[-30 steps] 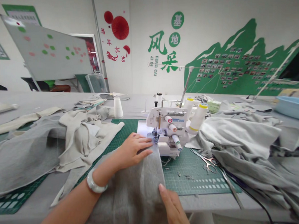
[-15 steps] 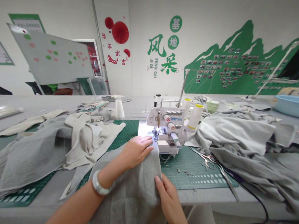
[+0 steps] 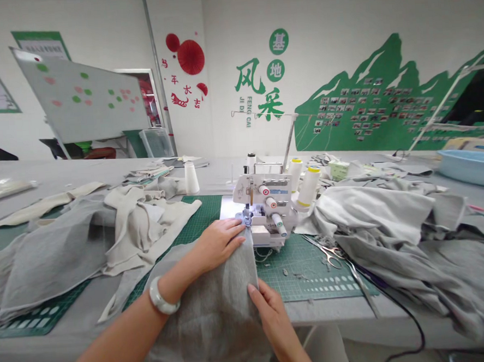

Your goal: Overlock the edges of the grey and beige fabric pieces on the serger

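- Compared with a second ago, the right hand [image 3: 272,315] sits nearer the sewing machine [image 3: 263,201] along the edge of the grey cloth [image 3: 217,313], while the left hand [image 3: 219,242] remains beside the needle area.
- Right grip: closed on the cloth's right edge, thumb on top and the other fingers curled by the edge.
- Left grip: not closed on anything; the hand lies palm down on the cloth, fingers stretched toward the lit presser foot [image 3: 246,218]. A pale bangle [image 3: 158,299] circles that wrist.
- The grey cloth runs from the presser foot toward the person and hangs past the near edge of the desk [image 3: 319,310].
- Under the machine spreads a green cutting mat [image 3: 278,271], with scissors [image 3: 325,248] and tweezers [image 3: 362,288] to the right.
- Behind the machine's right side stand yellow-topped thread cones [image 3: 309,188]; a white cone [image 3: 191,178] stands to its left.
- Farther out, grey and pale fabrics [image 3: 61,241] lie on the left, and a fabric pile [image 3: 383,210] on the right, near a blue basin [image 3: 475,172].
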`<state>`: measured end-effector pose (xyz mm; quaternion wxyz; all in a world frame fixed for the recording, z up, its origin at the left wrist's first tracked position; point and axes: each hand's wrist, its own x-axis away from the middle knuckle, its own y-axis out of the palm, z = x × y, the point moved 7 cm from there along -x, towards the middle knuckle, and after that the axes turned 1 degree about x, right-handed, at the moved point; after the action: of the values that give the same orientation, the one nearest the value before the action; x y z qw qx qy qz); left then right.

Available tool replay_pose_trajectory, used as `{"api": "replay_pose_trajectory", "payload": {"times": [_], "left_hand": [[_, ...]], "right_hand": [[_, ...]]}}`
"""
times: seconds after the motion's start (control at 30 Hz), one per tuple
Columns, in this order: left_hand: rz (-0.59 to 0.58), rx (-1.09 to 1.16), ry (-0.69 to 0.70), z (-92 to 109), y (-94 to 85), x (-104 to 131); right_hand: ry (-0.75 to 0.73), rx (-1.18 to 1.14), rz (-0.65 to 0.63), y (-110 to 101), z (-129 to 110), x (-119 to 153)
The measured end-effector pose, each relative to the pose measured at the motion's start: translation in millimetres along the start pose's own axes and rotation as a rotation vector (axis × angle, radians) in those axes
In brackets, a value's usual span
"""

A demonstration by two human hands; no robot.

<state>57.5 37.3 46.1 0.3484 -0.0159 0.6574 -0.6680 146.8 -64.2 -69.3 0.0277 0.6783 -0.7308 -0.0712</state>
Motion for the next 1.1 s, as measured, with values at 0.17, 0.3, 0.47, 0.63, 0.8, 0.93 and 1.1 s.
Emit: {"api": "replay_pose_trajectory", "payload": {"times": [0.17, 0.3, 0.47, 0.63, 0.8, 0.93, 1.1], "left_hand": [[-0.015, -0.008, -0.029, -2.0, 1.5, -2.4], [-0.045, -0.052, -0.056, -3.2, 2.7, -6.1], [-0.045, -0.076, -0.056, 0.2, 1.0, -7.1], [0.02, -0.085, -0.059, 9.0, -5.2, -0.5], [-0.029, -0.071, -0.053, 10.0, -1.4, 1.0], [-0.076, -0.087, -0.081, 6.0, 1.0, -2.0], [-0.064, -0.068, -0.096, 2.4, 1.2, -2.7]], "right_hand": [[0.01, -0.035, 0.029, -3.0, 3.1, -5.6], [0.023, -0.051, 0.052, -4.7, 4.6, -6.0], [0.043, -0.079, 0.071, -7.0, 6.9, -4.2], [0.068, -0.089, 0.07, -8.0, 7.3, -3.3], [0.091, -0.069, 0.075, -9.4, 6.4, -4.6], [0.133, -0.068, 0.072, -11.1, 7.5, -3.5], [0.183, -0.053, 0.152, -21.0, 17.6, 1.5]]}}
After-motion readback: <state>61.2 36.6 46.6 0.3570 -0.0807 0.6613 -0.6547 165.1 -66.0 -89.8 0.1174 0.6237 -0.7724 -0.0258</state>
